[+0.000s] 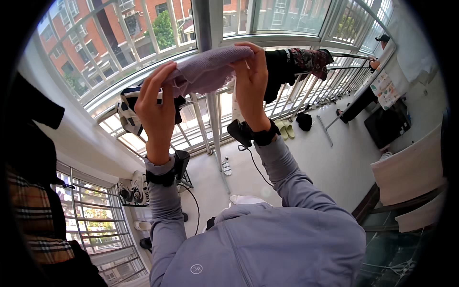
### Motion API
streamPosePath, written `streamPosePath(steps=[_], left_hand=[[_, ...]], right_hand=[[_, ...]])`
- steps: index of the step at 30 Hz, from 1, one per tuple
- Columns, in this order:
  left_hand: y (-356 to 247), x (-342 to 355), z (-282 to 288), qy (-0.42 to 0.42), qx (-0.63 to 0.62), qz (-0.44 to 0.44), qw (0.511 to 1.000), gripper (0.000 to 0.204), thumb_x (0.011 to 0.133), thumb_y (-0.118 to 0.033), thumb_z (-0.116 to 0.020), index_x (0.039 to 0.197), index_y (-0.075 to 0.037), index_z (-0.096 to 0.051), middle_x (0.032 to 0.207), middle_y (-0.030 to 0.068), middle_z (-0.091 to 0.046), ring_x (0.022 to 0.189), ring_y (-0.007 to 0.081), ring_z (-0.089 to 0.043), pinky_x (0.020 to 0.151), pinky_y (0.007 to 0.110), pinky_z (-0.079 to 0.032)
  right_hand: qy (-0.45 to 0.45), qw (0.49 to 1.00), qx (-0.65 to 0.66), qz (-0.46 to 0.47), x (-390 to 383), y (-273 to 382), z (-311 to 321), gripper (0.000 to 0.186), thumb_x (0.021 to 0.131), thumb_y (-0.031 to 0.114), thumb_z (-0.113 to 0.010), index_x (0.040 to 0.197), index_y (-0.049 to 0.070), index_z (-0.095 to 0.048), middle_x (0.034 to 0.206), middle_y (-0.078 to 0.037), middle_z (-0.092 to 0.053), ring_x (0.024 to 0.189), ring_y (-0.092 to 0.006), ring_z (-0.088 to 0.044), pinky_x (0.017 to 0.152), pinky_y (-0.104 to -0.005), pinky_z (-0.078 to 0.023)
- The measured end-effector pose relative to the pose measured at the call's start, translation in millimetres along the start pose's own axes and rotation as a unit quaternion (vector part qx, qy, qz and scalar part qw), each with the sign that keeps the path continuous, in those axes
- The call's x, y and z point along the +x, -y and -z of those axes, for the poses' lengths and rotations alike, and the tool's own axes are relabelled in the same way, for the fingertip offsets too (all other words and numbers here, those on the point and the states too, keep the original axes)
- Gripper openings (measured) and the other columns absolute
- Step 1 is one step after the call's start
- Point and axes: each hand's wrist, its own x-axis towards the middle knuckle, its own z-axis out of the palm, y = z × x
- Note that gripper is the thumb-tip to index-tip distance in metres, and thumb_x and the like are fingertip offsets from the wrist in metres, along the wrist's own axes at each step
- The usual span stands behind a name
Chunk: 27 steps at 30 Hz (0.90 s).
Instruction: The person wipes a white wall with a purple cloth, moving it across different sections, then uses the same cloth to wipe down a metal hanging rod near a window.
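Note:
A light purple ribbed cloth (205,69) is stretched between my raised hands, in front of the window. My left hand (155,107) pinches its left end between thumb and fingers. My right hand (252,86) grips the right end, with its fingers over the top edge. The cloth looks folded over, with its lower edge uneven; whether a bar runs beneath it cannot be seen. Just right of my right hand, a black garment (278,71) and a dark patterned cloth (311,63) hang on the rail. A black-and-white checked item (128,112) is left of my left hand.
A metal pole (213,124) stands upright behind the cloth. Green slippers (287,130) and a black item (304,121) lie on the floor. Shoes (137,187) sit on a low rack at left. Plaid clothing (31,210) hangs nearby; pale cloth (406,167) hangs at right.

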Motion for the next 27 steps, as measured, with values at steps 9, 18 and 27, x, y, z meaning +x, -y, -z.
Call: streamPosePath(steps=[9, 18, 27], left_hand=[[12.5, 33.5, -91.1, -0.128, -0.033, -0.03, 0.991, 0.076, 0.078, -0.009, -0.073, 0.14, -0.007, -0.028, 0.137, 0.0175, -0.028, 0.12, 0.0258, -0.045, 0.094, 0.037, -0.045], [46.9, 9.3, -108.4, -0.043, -0.228, 0.16, 0.959, 0.075, 0.084, -0.023, -0.065, 0.141, -0.003, -0.022, 0.131, 0.0204, -0.043, 0.121, 0.0306, -0.047, 0.096, 0.037, -0.04], [40.7, -26.0, -99.8, 0.019, -0.056, 0.122, 0.991, 0.079, 0.077, -0.03, -0.069, 0.133, -0.002, -0.022, 0.093, 0.0237, -0.061, 0.085, 0.0397, -0.062, 0.071, 0.04, -0.049]], right_hand=[[0.063, 0.996, -0.037, 0.051, 48.0, -21.3, -51.0, 0.089, 0.077, 0.032, -0.075, 0.136, -0.003, -0.019, 0.112, -0.017, -0.045, 0.102, -0.0251, -0.053, 0.087, -0.0347, -0.045], [0.089, 0.987, -0.103, 0.086, 57.3, -24.9, -62.8, 0.075, 0.066, 0.031, -0.078, 0.119, -0.005, -0.038, 0.104, -0.021, -0.045, 0.092, -0.0348, -0.054, 0.077, -0.0417, -0.046], [0.18, 0.979, -0.025, -0.089, 39.6, -25.6, -37.8, 0.045, 0.073, 0.017, -0.069, 0.11, 0.0, -0.05, 0.095, -0.02, -0.062, 0.084, -0.0347, -0.064, 0.071, -0.0402, -0.051]])
